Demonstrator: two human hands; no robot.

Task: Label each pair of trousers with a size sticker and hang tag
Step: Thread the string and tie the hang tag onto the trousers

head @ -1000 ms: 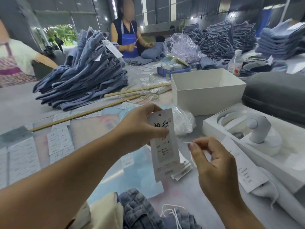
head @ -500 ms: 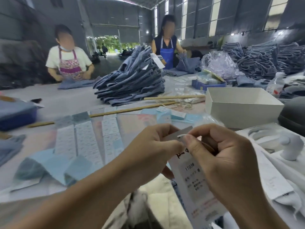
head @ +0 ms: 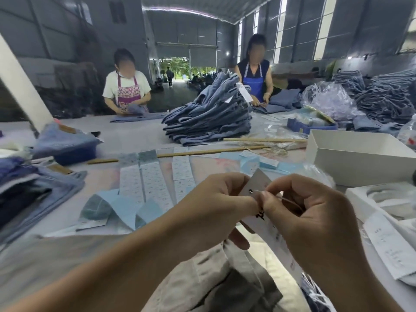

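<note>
My left hand (head: 216, 206) pinches the hang tag (head: 258, 185) upright, its hole facing my right hand (head: 315, 217), which pinches the string (head: 290, 200) just beside it

The white rectangular paper hang tag (head: 258, 188) is held up in the air in front of the counter (head: 135, 140), tilted, with its top corner pointing up and a small punched hole near that end. It has black printed characters partway down and smaller print lower on the face. A thin pale string (head: 283, 199) runs through or right at the hole, hard to tell which. Long white strips of small size stickers (head: 155, 179) lie flat side by side on the counter, backing paper light blue, some ends curled over. A tall leaning stack of folded blue denim trousers (head: 209, 118) sits further back.
</note>
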